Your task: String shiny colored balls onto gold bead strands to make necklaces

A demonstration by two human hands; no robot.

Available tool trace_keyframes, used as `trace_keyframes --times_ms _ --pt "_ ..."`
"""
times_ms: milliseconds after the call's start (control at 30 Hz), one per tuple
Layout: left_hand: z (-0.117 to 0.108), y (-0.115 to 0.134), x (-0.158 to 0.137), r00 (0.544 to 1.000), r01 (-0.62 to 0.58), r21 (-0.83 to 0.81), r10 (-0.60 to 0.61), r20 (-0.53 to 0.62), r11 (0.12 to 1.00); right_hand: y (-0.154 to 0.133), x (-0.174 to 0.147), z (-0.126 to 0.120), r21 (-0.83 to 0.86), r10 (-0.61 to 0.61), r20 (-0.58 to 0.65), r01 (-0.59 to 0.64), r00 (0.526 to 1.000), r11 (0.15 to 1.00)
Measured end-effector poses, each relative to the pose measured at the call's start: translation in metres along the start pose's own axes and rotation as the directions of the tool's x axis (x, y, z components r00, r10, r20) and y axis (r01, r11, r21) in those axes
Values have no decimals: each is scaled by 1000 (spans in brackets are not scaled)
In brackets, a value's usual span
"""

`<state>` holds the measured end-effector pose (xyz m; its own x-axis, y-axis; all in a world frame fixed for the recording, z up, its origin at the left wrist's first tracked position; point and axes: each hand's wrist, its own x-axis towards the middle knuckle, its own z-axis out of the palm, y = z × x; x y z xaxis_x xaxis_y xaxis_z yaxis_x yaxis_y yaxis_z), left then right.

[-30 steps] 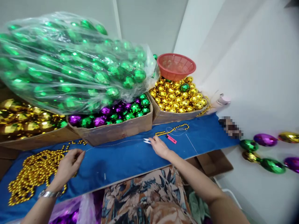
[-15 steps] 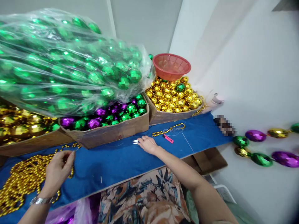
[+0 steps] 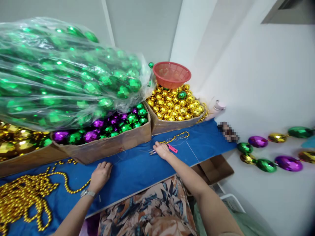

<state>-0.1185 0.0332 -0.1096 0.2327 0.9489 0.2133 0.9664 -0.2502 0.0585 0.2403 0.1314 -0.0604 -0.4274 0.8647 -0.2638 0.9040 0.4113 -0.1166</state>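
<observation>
My left hand (image 3: 100, 177) is closed low over the blue cloth, its fingers curled. A strand of gold beads (image 3: 73, 190) runs from the heaped gold bead chains (image 3: 22, 200) to this hand, which grips its end. My right hand (image 3: 161, 150) is closed on small thread snips (image 3: 152, 152), their tips pointing left and their handles mostly hidden by my fingers. Just beyond my right hand lie a short gold bead strand (image 3: 183, 133) with loose thin thread and a small pink object (image 3: 172, 149) with dark print.
Cardboard boxes hold purple and green baubles (image 3: 125, 127) and gold baubles (image 3: 169, 105). A clear bag of green baubles (image 3: 61, 78) rests over the left boxes. A red plastic basket (image 3: 172, 84) sits on the gold ones. A bauble garland (image 3: 267, 165) hangs at right.
My left hand has moved right, drawing a gold bead strand out from the heap. My right hand has shifted right with the snips, closer to the pink object. The view has turned slightly right.
</observation>
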Motion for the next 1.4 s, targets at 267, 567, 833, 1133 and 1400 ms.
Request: trace_keyframes --times_ms 267,567,833,1133,1400 --pt "-58 56 60 977 109 -583 -196 -88 805 0 -28 -69 248 -12 -331 99 944 964" --pt "-159 242 209 976 -108 -994 189 -111 -24 11 -74 -244 547 164 -822 674 546 496" --pt "-139 251 209 908 -12 -988 416 55 157 134 -200 -256 633 654 -704 663 277 400" --pt "-147 290 232 855 -111 -946 514 66 304 225 -331 -103 821 850 -502 -221 162 527" --pt "-73 349 158 676 -298 -782 699 232 547 145 -359 69 533 908 -111 -747 404 397"
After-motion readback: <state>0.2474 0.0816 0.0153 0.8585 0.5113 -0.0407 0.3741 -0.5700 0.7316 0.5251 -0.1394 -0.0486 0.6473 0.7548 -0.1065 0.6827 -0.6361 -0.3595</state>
